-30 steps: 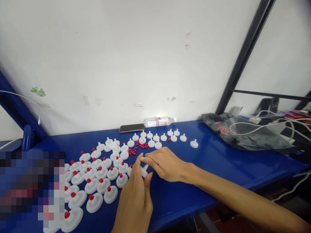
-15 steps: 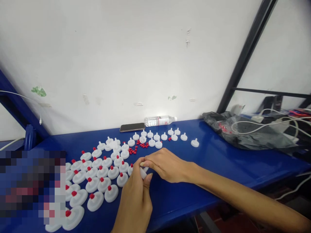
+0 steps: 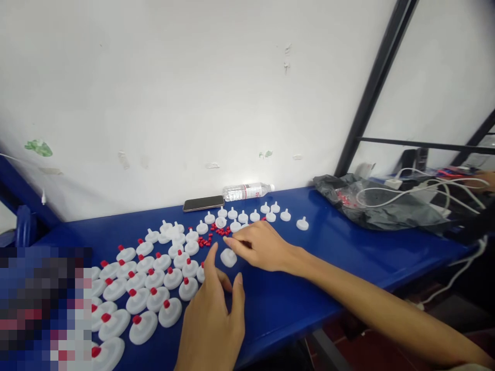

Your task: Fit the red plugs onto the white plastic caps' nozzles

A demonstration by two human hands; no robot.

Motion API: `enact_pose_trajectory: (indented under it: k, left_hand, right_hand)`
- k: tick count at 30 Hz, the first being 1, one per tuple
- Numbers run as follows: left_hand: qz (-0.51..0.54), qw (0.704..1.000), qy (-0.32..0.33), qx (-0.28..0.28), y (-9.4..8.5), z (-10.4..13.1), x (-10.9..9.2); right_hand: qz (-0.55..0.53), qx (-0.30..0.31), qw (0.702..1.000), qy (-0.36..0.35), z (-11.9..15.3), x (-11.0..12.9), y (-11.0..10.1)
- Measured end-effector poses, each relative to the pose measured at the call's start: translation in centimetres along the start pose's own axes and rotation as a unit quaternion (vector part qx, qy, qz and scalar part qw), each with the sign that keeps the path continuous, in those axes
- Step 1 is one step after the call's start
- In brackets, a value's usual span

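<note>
Left hand (image 3: 212,313) with thumb and index finger apart, right hand (image 3: 267,247) with bent fingers, its grip indeterminable, round white plastic disc (image 3: 228,257) between both hands, small red plastic caps (image 3: 203,242) beyond

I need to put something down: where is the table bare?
Free patches of table: between the right forearm and the bag, and, nearer, between that forearm and the left hand. Crowded: the left, with capped discs, and the back middle, with uncapped discs, red caps, phone and bottle.
</note>
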State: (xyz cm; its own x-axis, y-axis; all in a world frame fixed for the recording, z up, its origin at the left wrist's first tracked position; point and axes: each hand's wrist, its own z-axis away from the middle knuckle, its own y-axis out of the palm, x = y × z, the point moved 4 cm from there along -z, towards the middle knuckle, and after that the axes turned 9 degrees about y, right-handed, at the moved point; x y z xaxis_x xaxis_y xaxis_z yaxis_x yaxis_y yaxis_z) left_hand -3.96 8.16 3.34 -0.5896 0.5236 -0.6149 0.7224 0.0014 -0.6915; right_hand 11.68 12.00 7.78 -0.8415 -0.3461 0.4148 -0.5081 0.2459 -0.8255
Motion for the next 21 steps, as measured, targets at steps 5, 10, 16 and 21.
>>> enact_pose_trajectory:
  k: [5, 10, 16, 21]
  left_hand:
    - [-0.076, 0.993, 0.065, 0.067, 0.5, -0.2, 0.3]
    - [-0.125, 0.980, 0.117, 0.097, 1.1, 0.0, 0.4]
    - [-0.125, 0.978, 0.130, 0.102, 1.2, 0.0, 0.3]
    - [-0.118, 0.979, 0.127, 0.107, 1.2, -0.1, 0.3]
  right_hand:
    - [0.019, 0.029, 0.998, 0.046, -0.4, -1.4, 0.5]
    - [-0.032, 0.074, 0.995, 0.051, -0.2, -0.8, 1.4]
    - [0.027, -0.042, 0.992, 0.113, -1.0, -2.6, -0.4]
    - [0.057, -0.057, 0.989, 0.125, -1.5, -4.3, -0.4]
